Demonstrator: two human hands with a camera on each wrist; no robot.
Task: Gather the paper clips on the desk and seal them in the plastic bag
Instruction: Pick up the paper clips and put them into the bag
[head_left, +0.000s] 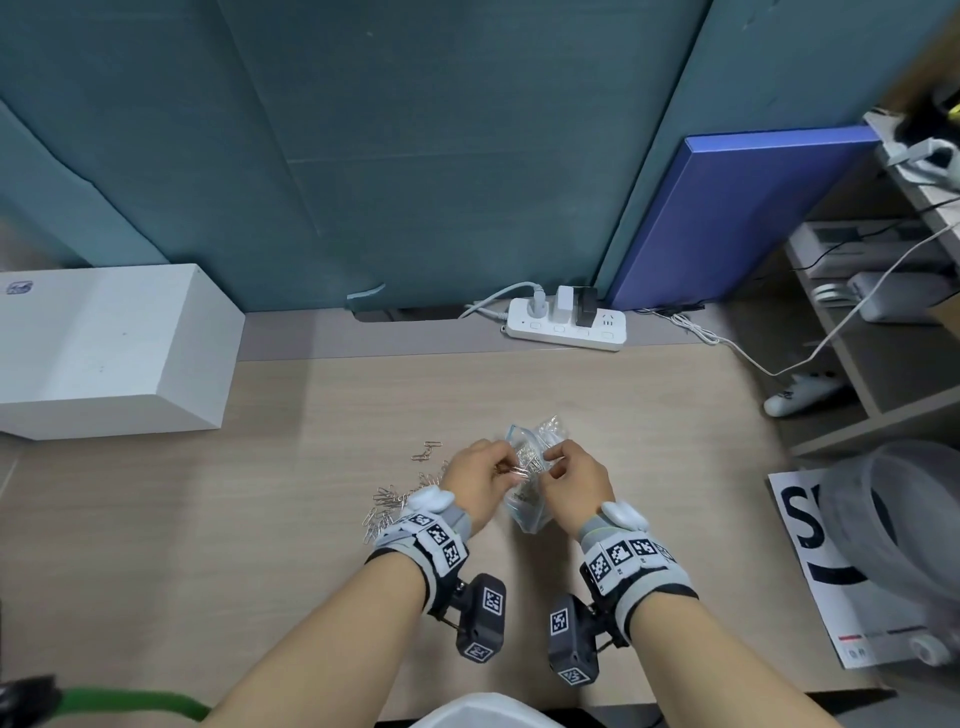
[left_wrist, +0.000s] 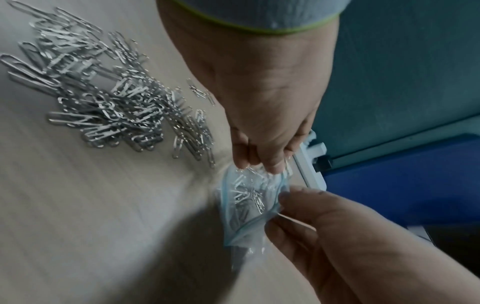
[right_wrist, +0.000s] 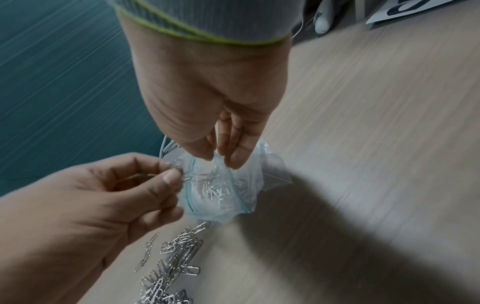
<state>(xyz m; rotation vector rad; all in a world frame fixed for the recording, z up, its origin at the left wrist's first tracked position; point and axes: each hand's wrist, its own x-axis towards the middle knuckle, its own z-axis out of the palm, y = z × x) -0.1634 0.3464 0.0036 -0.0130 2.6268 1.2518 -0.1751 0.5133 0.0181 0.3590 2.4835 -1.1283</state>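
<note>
**Clips going into the bag**

While our left hand (head_left: 480, 480) pinches a few paper clips (head_left: 518, 472) between thumb and curled fingers (right_wrist: 170, 176), it holds them right at the mouth of the plastic bag (head_left: 527, 483). Our right hand (head_left: 574, 480) grips the other side of that mouth, thumb and fingers (right_wrist: 237, 150) curled onto the thin film and keeping it pulled apart. From the right wrist we see the bag hanging just below those fingers, its blue zip strip bent into an open loop and its lower part crumpled on the bench (head_left: 675, 441).

Inside the bag, directly under the fingers of both hands, a small bunch of clips (left_wrist: 249, 195) lies tangled against the clear film. We cannot tell how many.

Behind the left fingers, toward the left wrist, the loose pile of clips (left_wrist: 109, 98) lies spread on the bench, silver and overlapping. A few strays (head_left: 427, 451) lie apart from the pile, on its far side and left of the left fingers. From the right wrist, the nearest clips of the pile almost touch the bag's bottom edge.

Well beyond the fingers, at the back of the bench, a white power strip (head_left: 566, 327) sits with plugs in it. Far to the left of the left hand stands a white box (head_left: 114, 348), and off past the right hand a printed sheet (head_left: 831, 561) lies at the bench edge.
</note>
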